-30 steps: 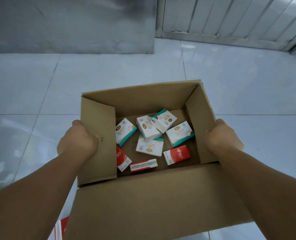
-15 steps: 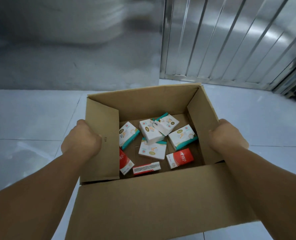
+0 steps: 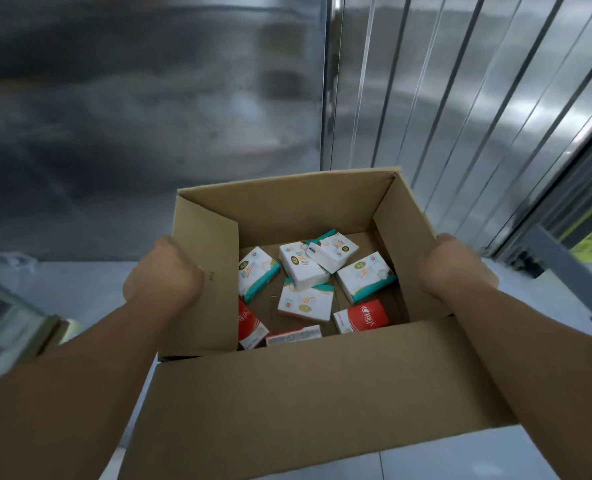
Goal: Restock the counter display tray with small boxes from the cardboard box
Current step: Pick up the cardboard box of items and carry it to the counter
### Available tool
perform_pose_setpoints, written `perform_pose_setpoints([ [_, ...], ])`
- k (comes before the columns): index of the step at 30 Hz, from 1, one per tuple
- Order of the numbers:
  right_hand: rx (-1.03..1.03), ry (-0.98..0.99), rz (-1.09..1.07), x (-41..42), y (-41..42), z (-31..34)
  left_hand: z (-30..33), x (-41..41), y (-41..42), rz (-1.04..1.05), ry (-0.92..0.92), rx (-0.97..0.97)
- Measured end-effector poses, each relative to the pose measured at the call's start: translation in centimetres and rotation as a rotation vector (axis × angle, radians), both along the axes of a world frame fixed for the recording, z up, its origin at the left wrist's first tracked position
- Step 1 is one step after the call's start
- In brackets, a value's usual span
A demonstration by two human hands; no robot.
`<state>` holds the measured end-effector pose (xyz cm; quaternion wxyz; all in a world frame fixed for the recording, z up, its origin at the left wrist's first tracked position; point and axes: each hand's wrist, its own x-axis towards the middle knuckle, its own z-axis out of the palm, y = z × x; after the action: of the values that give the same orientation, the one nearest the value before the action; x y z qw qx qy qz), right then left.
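Blurred steel panel [image 3: 142,116] at back, ribbed metal shutter [image 3: 460,98] to right, pale tiled floor [image 3: 90,289].

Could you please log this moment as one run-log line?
phase: carrying | left hand: grips box | right hand: grips box | packs: inside | tray: unseen

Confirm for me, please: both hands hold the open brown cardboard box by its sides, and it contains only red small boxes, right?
Not quite. The head view shows the left hand and right hand holding the open brown cardboard box, but white-and-teal small boxes lie among the red small boxes.

open cardboard box [image 3: 322,403] holding loose white-teal and red small boxes [image 3: 305,303].
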<state>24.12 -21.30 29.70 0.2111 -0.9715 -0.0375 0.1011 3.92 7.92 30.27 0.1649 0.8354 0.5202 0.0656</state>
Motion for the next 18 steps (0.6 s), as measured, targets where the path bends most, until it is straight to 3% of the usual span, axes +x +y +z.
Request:
perform_pose_setpoints([
  [10,-0.073,-0.107,0.030,-2.1,-1.3,28.7,28.3,-1.3,-1.4,-0.060,-0.151,0.080],
  [18,-0.082,-0.243,0.141,-3.5,-1.8,39.5,39.0,-4.7,-3.2,0.006,-0.239,0.198],
])
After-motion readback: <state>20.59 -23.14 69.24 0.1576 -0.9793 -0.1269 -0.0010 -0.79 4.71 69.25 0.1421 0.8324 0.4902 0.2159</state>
